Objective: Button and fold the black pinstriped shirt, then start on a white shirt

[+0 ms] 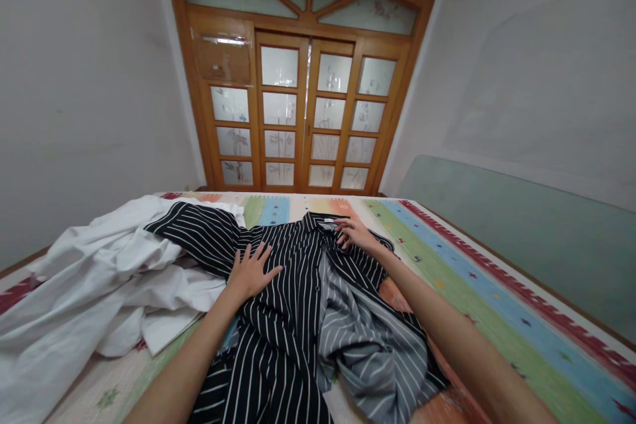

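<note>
A black shirt with white stripes (285,291) lies spread on the bed, its collar toward the far side. One front panel is folded back on the right, so the paler grey inside shows. My left hand (250,273) rests flat on the shirt's left front, fingers spread. Over by the collar, my right hand (354,235) hovers at or just above the cloth with its fingers loosely bent and apart. Whether its fingertips touch the fabric I cannot tell. The left sleeve stretches out over white cloth.
Crumpled white cloth (114,278) is heaped along the left side of the bed. A colourful striped bedsheet (477,278) covers the bed. A pale green headboard (521,232) runs along the right, and wooden glazed doors (305,112) stand beyond the far edge.
</note>
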Demonstrator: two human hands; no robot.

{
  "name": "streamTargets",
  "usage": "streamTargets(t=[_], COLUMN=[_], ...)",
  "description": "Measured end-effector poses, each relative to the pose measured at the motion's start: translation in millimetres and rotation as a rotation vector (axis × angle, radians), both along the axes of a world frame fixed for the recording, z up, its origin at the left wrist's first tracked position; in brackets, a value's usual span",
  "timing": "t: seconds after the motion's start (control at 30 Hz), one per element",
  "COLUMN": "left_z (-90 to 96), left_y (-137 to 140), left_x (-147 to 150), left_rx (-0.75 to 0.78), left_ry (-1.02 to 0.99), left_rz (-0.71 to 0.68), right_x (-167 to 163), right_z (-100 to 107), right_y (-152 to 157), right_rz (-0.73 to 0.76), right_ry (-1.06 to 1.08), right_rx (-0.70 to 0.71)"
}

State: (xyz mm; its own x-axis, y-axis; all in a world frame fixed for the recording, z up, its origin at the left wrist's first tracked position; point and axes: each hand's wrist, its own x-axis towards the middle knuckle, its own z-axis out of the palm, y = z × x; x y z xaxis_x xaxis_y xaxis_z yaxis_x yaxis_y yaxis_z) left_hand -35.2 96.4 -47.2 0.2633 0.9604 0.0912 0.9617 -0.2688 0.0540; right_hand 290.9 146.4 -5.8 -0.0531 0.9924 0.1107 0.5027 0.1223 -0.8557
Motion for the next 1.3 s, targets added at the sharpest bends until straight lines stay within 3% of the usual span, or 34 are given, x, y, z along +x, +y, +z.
streamTargets(t=[0.23,0.47,0.7,0.83,1.03,1.1,1.2,1.3], left_z=[-2.1,-1.0,2.3,3.4,1.3,0.3,0.3,0.2], left_y=[2.6,4.2,8.1,15.9,41.7,53.0,67.9,77.8], left_x=[0.3,0.1,8.5,21.5,48.2,61.4,89.4,120.7], left_rx=[-0.002,-0.025,-0.065,-0.054,-0.007,0.031,0.072,0.027], left_ry=[-0.029,-0.030,-0.006,0.011,0.017,-0.018,-0.145,-0.235], left_rz=[-0.004,0.010,0.093,0.143,0.214,0.154,-0.058,-0.170], right_x=[53.6,65.5,61.7,51.1,47.6,48.3,47.6,45.7], right_z=[-37.8,-75.0,-65.6,-60.4,-66.7,-69.5,-70.6,-67.4], right_y=[-16.6,-23.4,13.4,25.8,20.2,17.4,14.5,13.1], right_rz=[-0.062,-0.034,-0.070,-0.181,-0.405,-0.433,-0.437,-0.444], right_ry=[-0.553,-0.794,-0.869,-0.874,-0.794,-0.766,-0.744,-0.734], right_rx=[0.272,0.185,0.077,0.014,-0.036,-0.041,-0.043,-0.060])
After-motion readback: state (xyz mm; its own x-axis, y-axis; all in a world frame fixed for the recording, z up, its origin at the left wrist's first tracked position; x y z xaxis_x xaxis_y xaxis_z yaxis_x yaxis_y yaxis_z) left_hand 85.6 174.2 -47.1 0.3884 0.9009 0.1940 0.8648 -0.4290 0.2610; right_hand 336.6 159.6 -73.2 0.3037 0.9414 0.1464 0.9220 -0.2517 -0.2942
